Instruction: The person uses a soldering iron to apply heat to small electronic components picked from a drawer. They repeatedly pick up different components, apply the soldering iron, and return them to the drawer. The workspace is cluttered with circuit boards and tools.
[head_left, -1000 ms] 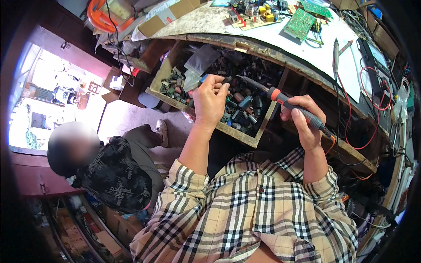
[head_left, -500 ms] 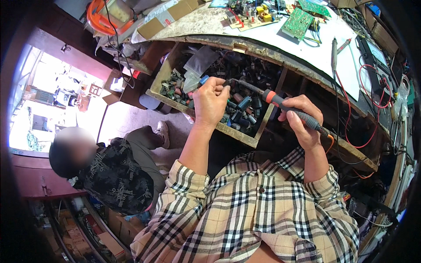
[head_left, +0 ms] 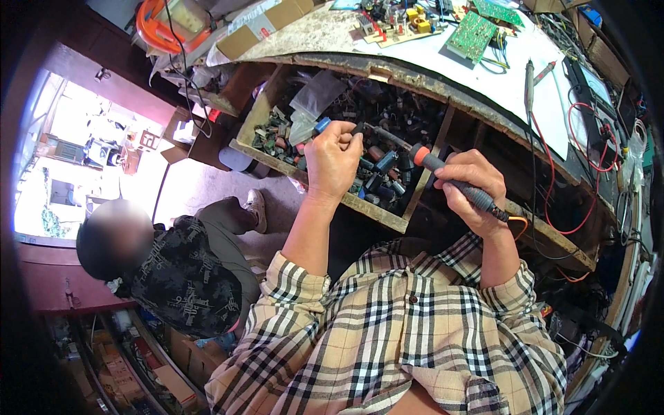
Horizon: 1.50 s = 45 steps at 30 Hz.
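Observation:
My left hand (head_left: 332,158) is raised over an open wooden drawer (head_left: 377,211), its fingers pinched on a small dark part (head_left: 357,129). What kind of part this is cannot be made out. A blue cylindrical component (head_left: 321,125) shows at the far left side of the same fingers; whether they grip it too is unclear. In my right hand (head_left: 476,188) is a soldering iron (head_left: 432,162) with a grey and orange handle, my fingers wrapped round its grip. The iron's metal shaft points left, its end close to the dark part. Loose capacitors (head_left: 384,163) fill the drawer below.
Beyond the drawer, the workbench (head_left: 311,45) holds green circuit boards (head_left: 470,37), meter probes (head_left: 529,86) and a black multimeter (head_left: 586,86). A clear plastic bag (head_left: 317,95) lies in the drawer. At left, another person (head_left: 187,277) is close by, near shelved boxes (head_left: 114,370).
The soldering iron has moved slightly left and down, its handle a little closer to my left hand. My left hand has hardly moved.

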Tool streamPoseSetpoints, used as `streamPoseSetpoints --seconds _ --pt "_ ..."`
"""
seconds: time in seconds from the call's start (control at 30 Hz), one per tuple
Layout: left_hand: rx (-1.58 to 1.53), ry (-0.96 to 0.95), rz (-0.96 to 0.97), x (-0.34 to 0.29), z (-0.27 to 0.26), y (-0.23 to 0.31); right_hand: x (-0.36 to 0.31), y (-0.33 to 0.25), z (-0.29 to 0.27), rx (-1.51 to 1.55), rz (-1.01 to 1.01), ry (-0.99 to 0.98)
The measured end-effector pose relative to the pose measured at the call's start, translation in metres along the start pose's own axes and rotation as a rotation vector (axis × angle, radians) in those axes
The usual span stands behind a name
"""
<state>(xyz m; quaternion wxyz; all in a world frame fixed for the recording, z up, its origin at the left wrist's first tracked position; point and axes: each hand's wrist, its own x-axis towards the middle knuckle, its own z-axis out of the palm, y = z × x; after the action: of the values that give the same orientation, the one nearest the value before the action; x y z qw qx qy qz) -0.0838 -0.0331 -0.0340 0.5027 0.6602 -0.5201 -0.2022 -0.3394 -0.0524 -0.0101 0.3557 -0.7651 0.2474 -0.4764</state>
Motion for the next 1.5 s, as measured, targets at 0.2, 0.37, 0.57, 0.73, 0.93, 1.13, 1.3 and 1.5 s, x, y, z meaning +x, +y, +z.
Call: streamPoseSetpoints --seconds 0.2,0.37,0.57,0.73,0.93,1.13,1.3,1.5 --pt "-0.005 0.053 0.002 -0.0003 0.003 -0.0015 -0.0018 0.0005 -0.0012 -0.124 -0.035 -0.04" --pt "0.021 0.059 -0.009 0.0002 0.0017 -0.0029 -0.0012 0.0002 -0.0012 -0.138 -0.05 -0.031" --pt "-0.011 0.043 -0.038 -0.0004 0.0009 0.0018 -0.0011 -0.0013 -0.0006 -0.116 -0.038 -0.042" --pt "-0.006 0.049 -0.031 0.0002 0.0025 -0.0037 -0.0016 -0.0011 -0.0008 -0.149 -0.023 -0.041" --pt "0.008 0.045 -0.042 0.0 0.0016 -0.0031 -0.0015 -0.0002 0.0001 -0.134 -0.027 -0.021" --pt "0.007 0.041 -0.037 0.0003 0.0018 -0.0041 -0.0016 -0.0004 -0.0002 -0.123 -0.014 -0.047" --pt "-0.032 0.033 -0.071 -0.0004 0.0013 0.0014 -0.0015 -0.0011 0.0008 -0.128 -0.003 -0.032" --pt "-0.067 0.029 -0.073 -0.001 0.0011 0.0002 -0.002 0.0004 0.0008 -0.103 -0.003 -0.032"
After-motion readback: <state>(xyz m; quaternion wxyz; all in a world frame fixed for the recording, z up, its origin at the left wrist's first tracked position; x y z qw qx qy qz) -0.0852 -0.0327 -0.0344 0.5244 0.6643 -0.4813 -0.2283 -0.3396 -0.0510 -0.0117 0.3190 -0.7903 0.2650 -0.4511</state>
